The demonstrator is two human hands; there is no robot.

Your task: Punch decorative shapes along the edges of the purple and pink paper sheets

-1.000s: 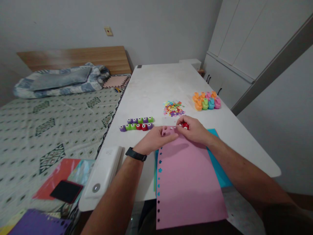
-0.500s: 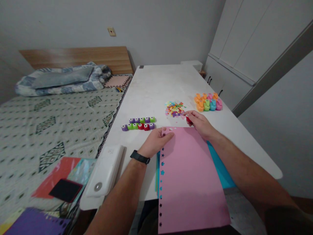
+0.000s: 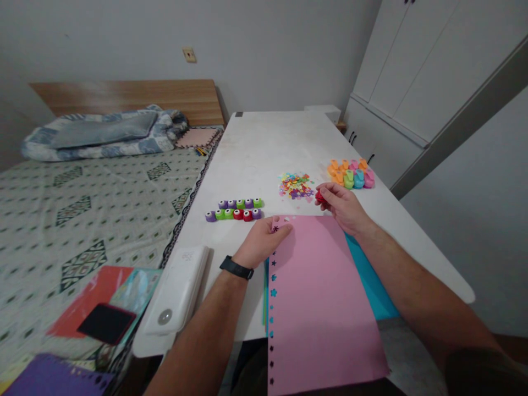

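Note:
My left hand [image 3: 262, 242] lies on the top left corner of a pink paper sheet [image 3: 325, 308], thumb over the paper and a black watch [image 3: 236, 267] on the wrist. Small star-shaped holes run down the sheet's left edge, showing teal paper beneath in places. My right hand [image 3: 343, 208] is off the sheet, just above its top edge. It grips a small red craft punch [image 3: 320, 197], partly hidden by the fingers. Coloured paper confetti [image 3: 295, 186] lies a little beyond those fingers.
On the white table [image 3: 256, 143] stand two rows of small craft punches [image 3: 235, 209] and a group of larger pastel punches [image 3: 350, 175]. A teal paper sheet [image 3: 371, 283] lies under the pink one. A white power bank [image 3: 177, 289] sits near the table's left edge, beside the bed [image 3: 103, 209].
My right hand has moved away from the pink sheet's top edge, up and to the right, carrying the red punch. My left hand has stayed on the corner, and the sheet now lies flatter.

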